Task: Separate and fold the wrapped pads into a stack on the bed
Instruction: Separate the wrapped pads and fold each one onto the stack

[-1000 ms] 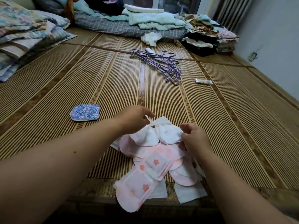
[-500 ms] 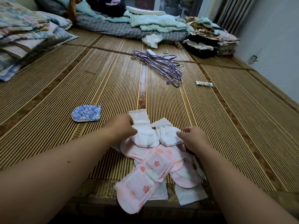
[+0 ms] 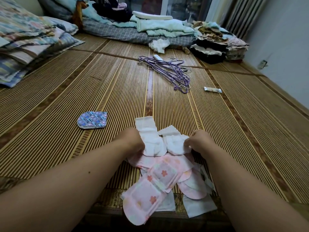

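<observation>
At the near edge of the bamboo mat [image 3: 83, 91] lies a loose pile of pink flowered pads [image 3: 164, 173], with two white pads side by side on its far part. The left hand [image 3: 132, 142] curls its fingers on the side of the left white pad [image 3: 148, 136], and the right hand [image 3: 201, 142] pinches the edge of the right white pad [image 3: 174, 144]. One blue patterned pad [image 3: 92, 119] lies alone on the mat to the left, with purple hangers [image 3: 172, 72] farther back.

Hangers [image 3: 168, 71] behind pads [image 3: 160, 171]
</observation>
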A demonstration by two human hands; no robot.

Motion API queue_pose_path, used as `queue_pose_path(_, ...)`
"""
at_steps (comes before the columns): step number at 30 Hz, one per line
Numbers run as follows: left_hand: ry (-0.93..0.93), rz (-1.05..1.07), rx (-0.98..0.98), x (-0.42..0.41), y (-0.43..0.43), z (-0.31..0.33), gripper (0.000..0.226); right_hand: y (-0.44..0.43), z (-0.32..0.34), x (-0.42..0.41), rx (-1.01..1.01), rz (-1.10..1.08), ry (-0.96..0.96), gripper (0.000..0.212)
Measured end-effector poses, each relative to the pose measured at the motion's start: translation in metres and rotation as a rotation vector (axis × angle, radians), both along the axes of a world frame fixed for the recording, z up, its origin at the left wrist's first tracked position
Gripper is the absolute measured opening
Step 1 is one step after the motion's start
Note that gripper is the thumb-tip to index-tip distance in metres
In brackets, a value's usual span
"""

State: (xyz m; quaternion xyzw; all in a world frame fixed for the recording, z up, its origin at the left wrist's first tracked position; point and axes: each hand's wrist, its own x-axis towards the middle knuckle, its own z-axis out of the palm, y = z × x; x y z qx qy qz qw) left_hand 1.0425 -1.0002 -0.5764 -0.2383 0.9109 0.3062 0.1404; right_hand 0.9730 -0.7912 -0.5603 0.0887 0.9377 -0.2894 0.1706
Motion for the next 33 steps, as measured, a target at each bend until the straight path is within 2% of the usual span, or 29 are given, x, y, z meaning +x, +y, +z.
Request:
queue_pose_path(4,0.153,0.009,0.037,0.0,-0.002,-0.001,0.007,0.005,-0.002,0.003,-0.146,-0.06,0.121,0.026)
queue_pose_path(8,0.33,0.076,0.281,0.002,-0.002,0.0,0.012,0.007,0.005,0.008,-0.31,-0.074,0.198,0.016)
queue_pose_path(12,0.281,0.224,0.665,0.007,0.006,0.002,0.008,-0.014,0.018,0.021,-0.543,-0.034,0.136,0.004)
queue_pose_path(15,0.184,0.308,0.835,0.01,0.012,0.003,0.008,-0.037,0.022,0.033,-0.609,0.066,0.053,0.004)
queue_pose_path(18,0.156,0.319,0.832,0.011,0.013,0.002,0.008,-0.058,0.018,0.044,-0.536,0.19,0.059,0.01)
queue_pose_path(20,0.159,0.313,0.83,0.012,0.012,0.002,0.017,-0.067,0.014,0.05,-0.463,0.234,0.079,0.025)
queue_pose_path(24,0.152,0.299,0.823,0.016,0.011,0.003,0.03,-0.072,0.008,0.053,-0.506,0.22,0.032,0.04)
queue_pose_path(28,0.155,0.39,0.899,0.017,0.011,0.003,0.018,-0.068,0.007,0.054,-0.621,0.198,-0.069,0.045)
queue_pose_path(30,0.146,0.347,0.917,0.017,0.011,0.002,0.027,-0.065,0.009,0.055,-0.668,0.218,-0.132,0.046)
queue_pose_path(33,0.184,0.25,0.925,0.019,0.015,0.005,0.01,-0.06,0.009,0.054,-0.678,0.226,-0.136,0.05)
